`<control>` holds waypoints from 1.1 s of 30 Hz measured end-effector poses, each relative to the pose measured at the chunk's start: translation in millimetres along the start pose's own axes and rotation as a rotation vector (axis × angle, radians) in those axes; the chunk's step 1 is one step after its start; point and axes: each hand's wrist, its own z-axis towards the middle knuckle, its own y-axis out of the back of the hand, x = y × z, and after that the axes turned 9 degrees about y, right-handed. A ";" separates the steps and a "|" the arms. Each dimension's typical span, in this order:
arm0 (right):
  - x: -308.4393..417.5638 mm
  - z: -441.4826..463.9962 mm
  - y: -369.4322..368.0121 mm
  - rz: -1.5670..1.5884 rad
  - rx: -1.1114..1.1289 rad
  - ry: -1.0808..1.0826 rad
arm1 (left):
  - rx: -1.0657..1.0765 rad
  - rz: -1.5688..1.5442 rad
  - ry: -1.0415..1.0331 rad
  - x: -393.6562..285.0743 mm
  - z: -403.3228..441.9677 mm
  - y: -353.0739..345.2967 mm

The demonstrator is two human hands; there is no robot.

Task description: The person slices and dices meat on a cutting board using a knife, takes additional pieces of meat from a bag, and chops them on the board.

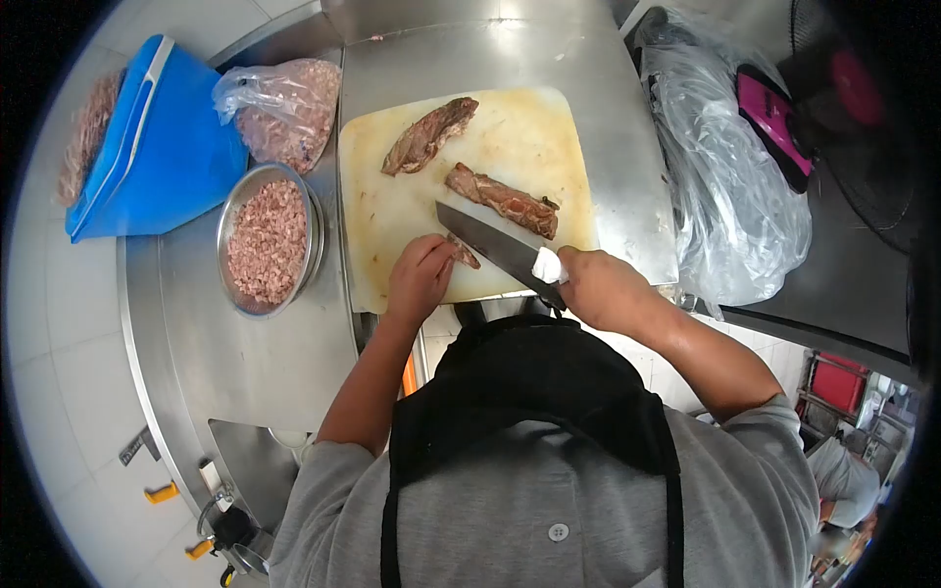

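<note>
Cutting board (pixel 365 211) lies on a metal counter (pixel 441 59), its near edge close to the person's apron (pixel 529 382). Three pieces of brown meat on it. Long piece (pixel 428 137) lies slantwise near the far edge; second long piece (pixel 500 199) lies nearer, towards the right. Small strip (pixel 468 257) is by the near edge, at the left hand.

Left hand (pixel 421 274): fingers bent and gathered, tips grasping the small strip against the board; part of the strip sticks out to the right of them. Thumb's exact contact hard to make out.

Right hand (pixel 600 286): clenched round the handle of a broad knife (pixel 495 243); handle mostly hidden by the fist. Blade slants over the board, tip towards the far left, between the second long piece and the small strip. Whether the edge touches the strip, cannot tell. White patch (pixel 549 265) beside the index finger; material unclear.

Left of the board: metal bowl (pixel 318 235) with chopped pinkish meat (pixel 267 243). Behind it, a clear bag (pixel 291 113) of similar meat, beside a blue bag (pixel 172 162). Right of the board: crumpled clear plastic (pixel 720 186), with a pink-and-black object (pixel 772 122) next to it. Another person (pixel 845 477) shows small at lower right, in grey.
</note>
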 end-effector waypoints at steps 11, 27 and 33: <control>23.5 -11.0 8.7 -0.081 0.052 -0.084 | 0.023 -0.047 -0.035 1.0 9.7 2.6; 43.8 9.2 -2.1 -0.136 0.095 -0.118 | 0.001 -0.226 -0.076 13.3 10.5 0.0; 31.1 50.3 -39.6 -0.037 0.029 -0.064 | 0.030 -0.229 -0.059 11.0 10.7 2.1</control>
